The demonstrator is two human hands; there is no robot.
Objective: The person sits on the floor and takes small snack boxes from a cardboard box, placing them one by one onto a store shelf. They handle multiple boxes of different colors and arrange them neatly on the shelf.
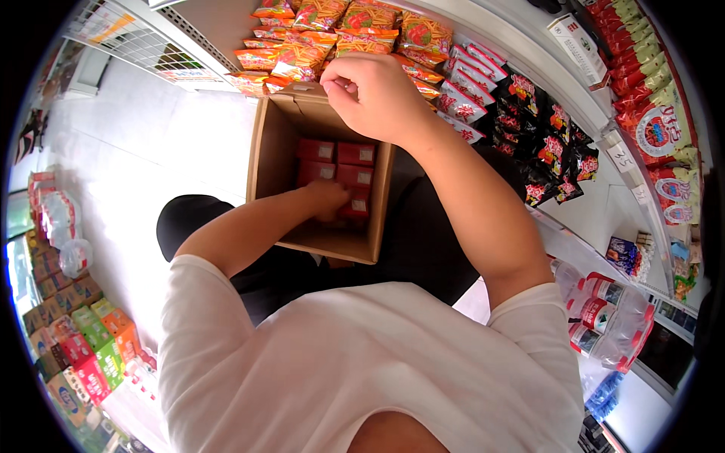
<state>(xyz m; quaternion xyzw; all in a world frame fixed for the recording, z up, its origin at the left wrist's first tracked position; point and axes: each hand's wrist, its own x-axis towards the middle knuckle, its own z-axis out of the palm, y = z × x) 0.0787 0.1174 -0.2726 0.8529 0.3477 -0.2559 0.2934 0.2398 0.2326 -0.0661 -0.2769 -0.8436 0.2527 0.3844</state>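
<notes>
An uncovered cardboard box (258, 151) stands in front of me between my legs, with several small red boxes (355, 154) inside it. My left hand (330, 198) reaches down into the carton and rests at the red boxes; its fingers are in shadow and partly hidden. My right hand (370, 92) is above the carton's far right corner, fingers curled in a closed shape beside the far flap (302, 89). Whatever may be in its fingers is hidden. Just beyond that hand lie orange snack bags (366, 41) on the low shelf.
White-and-red packets (462, 94) and black packets (540, 140) fill the shelf rightward. Red bags (657, 132) line a higher shelf. Bottle packs (604, 313) stand at my right. Wire racking (170, 53) is far left; colourful cartons (94, 343) are stacked at near left.
</notes>
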